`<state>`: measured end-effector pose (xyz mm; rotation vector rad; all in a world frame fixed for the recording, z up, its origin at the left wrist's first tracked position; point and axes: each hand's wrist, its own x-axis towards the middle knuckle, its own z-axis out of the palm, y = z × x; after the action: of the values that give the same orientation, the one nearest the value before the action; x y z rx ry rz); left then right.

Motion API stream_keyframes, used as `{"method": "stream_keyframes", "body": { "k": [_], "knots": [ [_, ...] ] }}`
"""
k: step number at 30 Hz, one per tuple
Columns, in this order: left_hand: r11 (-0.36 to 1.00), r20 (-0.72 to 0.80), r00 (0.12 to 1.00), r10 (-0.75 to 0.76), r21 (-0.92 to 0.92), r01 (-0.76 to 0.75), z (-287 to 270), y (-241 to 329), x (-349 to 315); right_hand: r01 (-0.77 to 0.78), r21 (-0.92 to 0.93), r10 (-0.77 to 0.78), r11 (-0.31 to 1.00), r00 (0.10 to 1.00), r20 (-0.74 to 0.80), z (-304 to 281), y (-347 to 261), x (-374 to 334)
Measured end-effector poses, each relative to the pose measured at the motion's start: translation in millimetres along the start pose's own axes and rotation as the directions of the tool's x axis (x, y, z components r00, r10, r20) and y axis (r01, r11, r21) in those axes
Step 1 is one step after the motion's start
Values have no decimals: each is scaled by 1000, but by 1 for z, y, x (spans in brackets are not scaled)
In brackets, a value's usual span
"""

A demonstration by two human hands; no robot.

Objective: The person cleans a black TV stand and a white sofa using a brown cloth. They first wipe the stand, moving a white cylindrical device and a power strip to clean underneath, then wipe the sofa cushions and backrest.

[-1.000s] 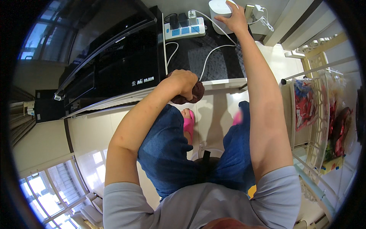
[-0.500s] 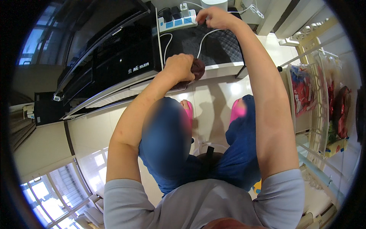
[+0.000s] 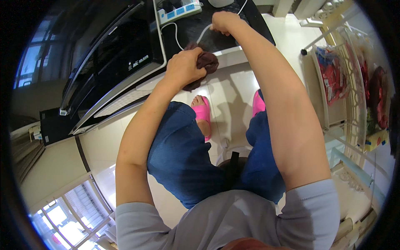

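at the left end of the tabletop (image 3: pixel 221 41) is a glossy black appliance (image 3: pixel 112 54); beside it, toward the far edge, lies a white power strip (image 3: pixel 179 13), perhaps set back there to keep the plugs out of the way. the left hand (image 3: pixel 183 66) has its grip closed around a brown cloth (image 3: pixel 207 62) at the near edge, part of it drooping below that edge. the cloth looks soft, dark, matte and crumpled, probably bunched so one palm can manage it. farther right, the right hand (image 3: pixel 225 23) has a narrow grip, seemingly pinching a white cable (image 3: pixel 204 33), likely to control its slack; the fingertips are partly hidden. a white container (image 3: pixel 221 3) stands near the far edge.
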<state>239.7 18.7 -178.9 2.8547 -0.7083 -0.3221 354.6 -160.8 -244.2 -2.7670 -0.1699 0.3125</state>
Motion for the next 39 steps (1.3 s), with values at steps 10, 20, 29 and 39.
{"method": "stream_keyframes", "body": {
  "k": [10, 20, 29, 39],
  "knots": [
    [985, 54, 988, -147, -83, 152, 29, -52, -17, -20, 94, 20, 995, 1000, 2, 2, -1, -1],
    [282, -156, 907, -390, -958, -44, 52, -33, 34, 4, 611, -327, 791, 848, 417, 2, -29, 15],
    [859, -398, 917, -19, -476, -189, 58, -13, 63, 74, 727, -271, 683, 950, 157, 5, 32, 14],
    [876, -311, 939, 144, 481, 24, 74, -55, 2, 26, 247, -61, 969, 989, 137, -23, 18, -20]
  ]
}}
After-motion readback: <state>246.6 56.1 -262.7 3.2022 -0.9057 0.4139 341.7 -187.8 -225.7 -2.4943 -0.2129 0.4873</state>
